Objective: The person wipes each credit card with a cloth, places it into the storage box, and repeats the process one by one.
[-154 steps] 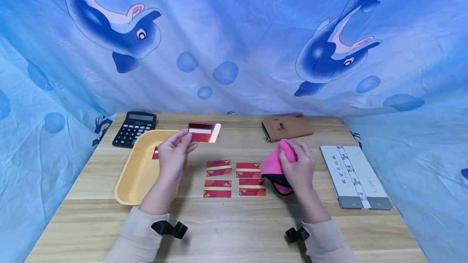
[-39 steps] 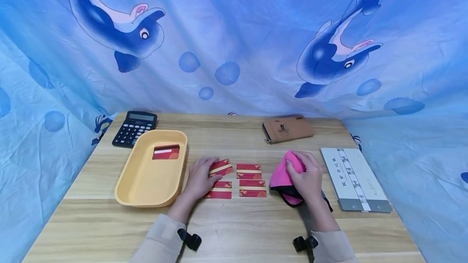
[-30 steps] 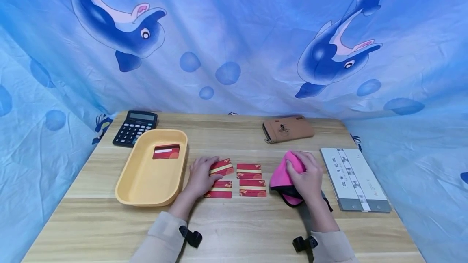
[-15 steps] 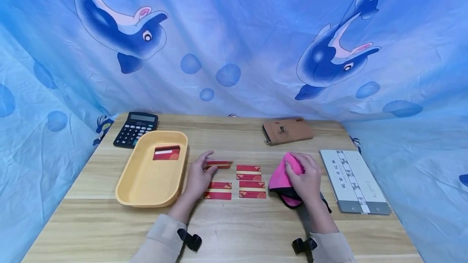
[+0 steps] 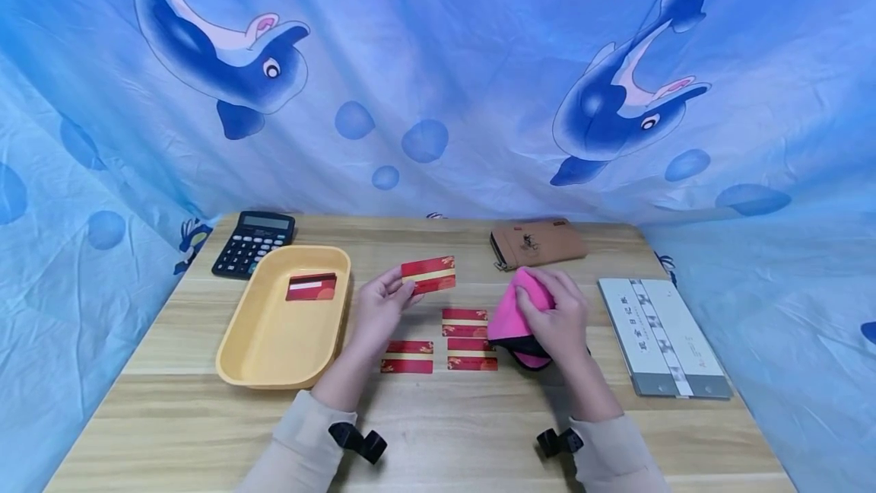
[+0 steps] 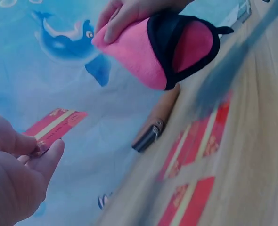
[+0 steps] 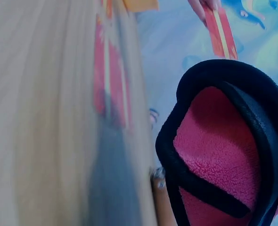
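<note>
My left hand point(image 5: 379, 310) pinches a red card point(image 5: 429, 275) with a gold stripe between thumb and fingers, lifted above the table. In the left wrist view the card point(image 6: 54, 126) sticks out past the fingertips. My right hand point(image 5: 560, 319) grips a pink fleece cloth piece point(image 5: 509, 314) with black edging, bunched at its top. The right wrist view shows its hollow pink inside point(image 7: 219, 136). On the table lie three similar cards: a front left card point(image 5: 407, 357), a back right card point(image 5: 464, 322) and a front right card point(image 5: 468, 354), which the cloth slightly overlaps in view.
A yellow tray point(image 5: 236, 341) at left holds a red card point(image 5: 311, 287) with its black stripe up. Behind it lies a black calculator point(image 5: 253, 243). A brown zip wallet point(image 5: 538, 243) rests at the back right; a white-and-grey notebook point(image 5: 664, 337) lies at far right.
An earlier card has gone from my left hand. My left hand has since picked the back left card off the table and raised it. My right hand, with the cloth, moved slightly left and up.
</note>
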Demonstrator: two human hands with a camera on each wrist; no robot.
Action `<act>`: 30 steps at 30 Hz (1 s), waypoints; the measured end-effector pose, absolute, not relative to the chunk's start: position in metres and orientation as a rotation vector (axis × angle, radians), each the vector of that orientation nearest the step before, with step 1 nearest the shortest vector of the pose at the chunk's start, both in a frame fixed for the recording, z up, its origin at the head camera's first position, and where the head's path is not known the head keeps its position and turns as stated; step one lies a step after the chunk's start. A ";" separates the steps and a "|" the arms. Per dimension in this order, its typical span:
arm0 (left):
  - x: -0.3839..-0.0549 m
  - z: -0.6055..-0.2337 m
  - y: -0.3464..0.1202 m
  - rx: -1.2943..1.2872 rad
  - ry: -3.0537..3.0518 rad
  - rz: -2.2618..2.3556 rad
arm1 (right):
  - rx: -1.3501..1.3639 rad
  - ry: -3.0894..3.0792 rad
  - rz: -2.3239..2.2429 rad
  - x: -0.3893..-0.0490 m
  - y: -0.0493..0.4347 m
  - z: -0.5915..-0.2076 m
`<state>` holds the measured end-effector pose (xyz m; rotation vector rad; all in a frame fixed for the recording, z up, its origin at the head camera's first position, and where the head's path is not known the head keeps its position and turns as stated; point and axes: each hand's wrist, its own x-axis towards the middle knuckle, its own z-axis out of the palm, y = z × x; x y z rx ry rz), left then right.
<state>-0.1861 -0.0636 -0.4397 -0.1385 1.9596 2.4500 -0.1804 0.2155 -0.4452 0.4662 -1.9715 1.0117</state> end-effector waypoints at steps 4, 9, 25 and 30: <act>-0.185 -0.430 -0.056 -0.046 1.887 2.475 | 0.513 -1.957 1.015 -0.182 0.202 -0.436; -0.179 -0.428 -0.044 0.058 1.860 2.456 | 0.523 -1.968 1.000 -0.183 0.183 -0.428; -0.163 -0.430 -0.024 0.363 1.966 2.262 | 0.639 -2.009 0.891 -0.169 0.130 -0.418; -0.164 -0.431 -0.024 0.388 1.950 2.250 | 0.696 -2.001 0.872 -0.167 0.128 -0.415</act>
